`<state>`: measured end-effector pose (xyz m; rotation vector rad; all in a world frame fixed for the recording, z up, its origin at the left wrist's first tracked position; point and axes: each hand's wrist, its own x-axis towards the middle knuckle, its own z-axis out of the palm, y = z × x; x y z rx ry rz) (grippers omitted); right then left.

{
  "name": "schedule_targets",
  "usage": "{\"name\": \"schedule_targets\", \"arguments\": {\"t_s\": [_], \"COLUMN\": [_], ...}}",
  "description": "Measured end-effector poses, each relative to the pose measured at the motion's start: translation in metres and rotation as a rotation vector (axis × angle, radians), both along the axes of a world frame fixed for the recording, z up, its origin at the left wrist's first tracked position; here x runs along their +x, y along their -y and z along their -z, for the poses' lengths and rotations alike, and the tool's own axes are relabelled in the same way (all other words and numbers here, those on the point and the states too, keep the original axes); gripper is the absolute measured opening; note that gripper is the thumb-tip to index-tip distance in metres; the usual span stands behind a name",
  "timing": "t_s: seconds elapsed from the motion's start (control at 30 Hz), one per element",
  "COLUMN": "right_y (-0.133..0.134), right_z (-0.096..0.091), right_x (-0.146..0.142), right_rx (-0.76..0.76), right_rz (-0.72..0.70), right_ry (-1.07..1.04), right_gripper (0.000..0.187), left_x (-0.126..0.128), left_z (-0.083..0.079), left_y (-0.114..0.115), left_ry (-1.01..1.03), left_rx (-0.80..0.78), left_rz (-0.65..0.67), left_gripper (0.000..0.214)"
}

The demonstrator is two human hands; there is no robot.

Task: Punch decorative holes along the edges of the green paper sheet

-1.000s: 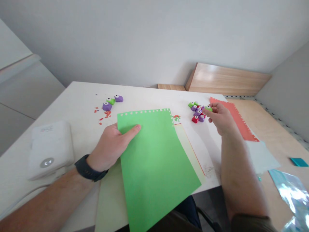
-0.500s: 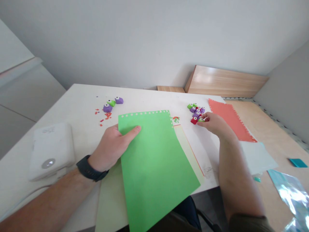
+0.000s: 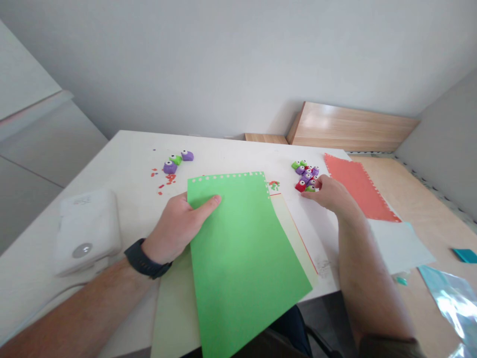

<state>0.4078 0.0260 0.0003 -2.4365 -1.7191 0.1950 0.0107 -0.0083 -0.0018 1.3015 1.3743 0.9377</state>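
1. Pinching the far-left corner of the green sheet [image 3: 242,258], the left hand [image 3: 179,223] clamps it with the thumb on top and the fingers hidden beneath. The sheet lies mid-table [image 3: 122,159], its near end overhanging the edge.
2. The right hand [image 3: 330,194] rests at the near side of the right cluster of punches [image 3: 306,174], fingertips against a small green punch [image 3: 311,188]. Whether they grip it or merely touch it cannot be told.
3. Judging progress: the green sheet's far edge carries a full row of notches and the far end of its right edge a few. The other edges look plain, so most of the border seems undone.
4. Counts: 1 green sheet, 1 pale sheet [image 3: 175,308] under it and 1 notched red sheet [image 3: 357,189] at right. The left group of punches [image 3: 178,160] holds 3 (2 purple, 1 green). The right cluster holds roughly 8, packed too tightly to count surely.
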Motion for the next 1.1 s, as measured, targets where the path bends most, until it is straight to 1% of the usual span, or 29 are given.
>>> {"name": "schedule_targets", "arguments": {"t_s": [0.17, 0.23, 0.3, 0.37, 0.47, 0.53, 0.6, 0.67, 0.73, 0.8, 0.87, 0.93, 1.0, 1.1], "right_y": [-0.002, -0.004, -0.005, -0.006, -0.009, -0.012, -0.018, -0.028, -0.043, -0.064, -0.089, -0.115, -0.137, -0.16], "right_z": [0.006, 0.008, 0.008, 0.009, 0.008, 0.005, -0.003, -0.016, -0.029, -0.04, -0.046, -0.044, -0.036, -0.02], "right_x": [-0.001, -0.001, -0.004, -0.011, -0.033, -0.055, -0.082, -0.114, -0.149, -0.186, -0.223, -0.258, -0.287, -0.318], "right_rx": [0.079, 0.12, 0.213, 0.347, 0.517, 0.533, 0.483, 0.399, 0.325, 0.27, 0.184, 0.103, 0.073, 0.045], "right_rz": [0.025, 0.026, 0.035, 0.024, -0.042, -0.13, -0.266, -0.413, -0.549, -0.672, -0.729, -0.781, -0.812, -0.852], "right_ry": [0.041, 0.047, 0.056, 0.036, -0.078, -0.16, -0.218, -0.278, -0.301, -0.262, -0.212, -0.134, -0.107, -0.079], "right_gripper": [0.043, 0.045, 0.045, 0.041, 0.032, 0.03, 0.03, 0.03, 0.031, 0.033, 0.036, 0.041, 0.043, 0.045], "left_x": [0.0, 0.001, 0.0, -0.002, -0.005, -0.007, -0.008, -0.008, -0.008, -0.009, -0.008, -0.008, -0.008, -0.007], "left_z": [-0.002, -0.003, -0.004, -0.003, 0.0, 0.003, 0.005, 0.007, 0.008, 0.009, 0.011, 0.012, 0.013, 0.013], "left_y": [0.001, 0.001, 0.0, 0.0, -0.002, -0.002, -0.003, -0.004, -0.005, -0.005, -0.006, -0.006, -0.006, -0.006], "left_ry": [0.031, 0.032, 0.028, 0.038, 0.024, -0.001, -0.038, -0.044, -0.037, -0.029, -0.027, -0.034, -0.052, -0.088], "left_rx": [0.046, 0.072, 0.091, 0.105, 0.112, 0.134, 0.126, 0.13, 0.128, 0.123, 0.12, 0.118, 0.115, 0.119], "left_rz": [0.018, 0.024, 0.015, 0.032, 0.079, 0.093, 0.103, 0.122, 0.139, 0.149, 0.153, 0.151, 0.141, 0.13], "left_gripper": [0.052, 0.053, 0.051, 0.05, 0.046, 0.043, 0.04, 0.038, 0.037, 0.036, 0.034, 0.032, 0.029, 0.023]}}
